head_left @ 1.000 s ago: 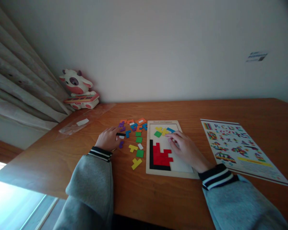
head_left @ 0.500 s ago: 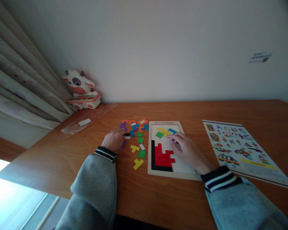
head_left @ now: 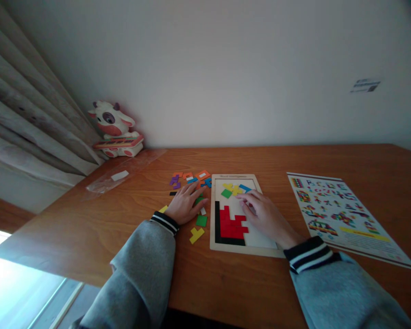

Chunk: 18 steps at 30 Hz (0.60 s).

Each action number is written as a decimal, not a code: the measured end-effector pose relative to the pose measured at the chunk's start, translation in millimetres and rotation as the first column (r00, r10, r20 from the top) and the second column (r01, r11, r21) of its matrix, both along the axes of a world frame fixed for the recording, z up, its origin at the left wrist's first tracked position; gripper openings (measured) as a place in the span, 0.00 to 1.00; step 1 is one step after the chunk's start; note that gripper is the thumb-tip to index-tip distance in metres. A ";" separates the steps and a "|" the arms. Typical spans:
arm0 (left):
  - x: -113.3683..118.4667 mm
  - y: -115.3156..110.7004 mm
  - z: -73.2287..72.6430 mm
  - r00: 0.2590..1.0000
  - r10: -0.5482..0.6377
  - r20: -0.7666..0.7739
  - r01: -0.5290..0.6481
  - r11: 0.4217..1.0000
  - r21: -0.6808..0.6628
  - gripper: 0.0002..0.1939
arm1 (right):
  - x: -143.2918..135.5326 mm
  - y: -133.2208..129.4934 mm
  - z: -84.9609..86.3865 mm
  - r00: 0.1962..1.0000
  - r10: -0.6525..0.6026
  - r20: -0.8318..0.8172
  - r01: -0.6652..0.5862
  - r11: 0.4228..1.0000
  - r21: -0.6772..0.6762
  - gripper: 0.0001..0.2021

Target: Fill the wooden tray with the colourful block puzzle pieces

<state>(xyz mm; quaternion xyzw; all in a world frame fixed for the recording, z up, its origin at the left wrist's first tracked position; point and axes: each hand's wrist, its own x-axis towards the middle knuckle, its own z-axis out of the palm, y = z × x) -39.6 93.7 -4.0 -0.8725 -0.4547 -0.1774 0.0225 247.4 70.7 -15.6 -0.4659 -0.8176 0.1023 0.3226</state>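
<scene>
A wooden table (head_left: 226,283) fills the lower half of the frame. On its right side lies a printed sheet (head_left: 342,214) of coloured patterns. At the centre sits a puzzle board (head_left: 241,249) with red and black pieces fitted in its lower left part. The right hand (head_left: 265,214) rests flat on the board, fingers loosely spread, gripping nothing that shows. The left hand (head_left: 185,205), just left of the board, lies palm down with fingers apart over the loose pieces (head_left: 192,179); whether it holds one, I cannot tell. A yellow piece (head_left: 196,235) lies below that hand. A cow toy (head_left: 114,130) stands at the upper left.
</scene>
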 end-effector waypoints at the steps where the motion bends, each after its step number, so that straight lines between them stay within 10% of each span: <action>1: 0.2 1.1 -0.5 1.000 0.012 0.009 -0.012 1.000 -0.007 0.22 | -0.1 0.0 0.2 1.000 0.000 0.001 0.000 1.000 -0.002 0.13; 11: 5.0 25.9 -8.2 0.952 0.202 0.228 -0.208 0.978 0.001 0.14 | 0.6 -0.2 -1.5 1.000 0.005 -0.002 -0.005 1.000 0.001 0.13; 18: 5.5 30.1 -12.0 0.945 0.136 0.299 -0.141 0.990 -0.004 0.08 | 0.2 0.0 -1.1 1.000 -0.016 0.002 0.016 1.000 -0.006 0.13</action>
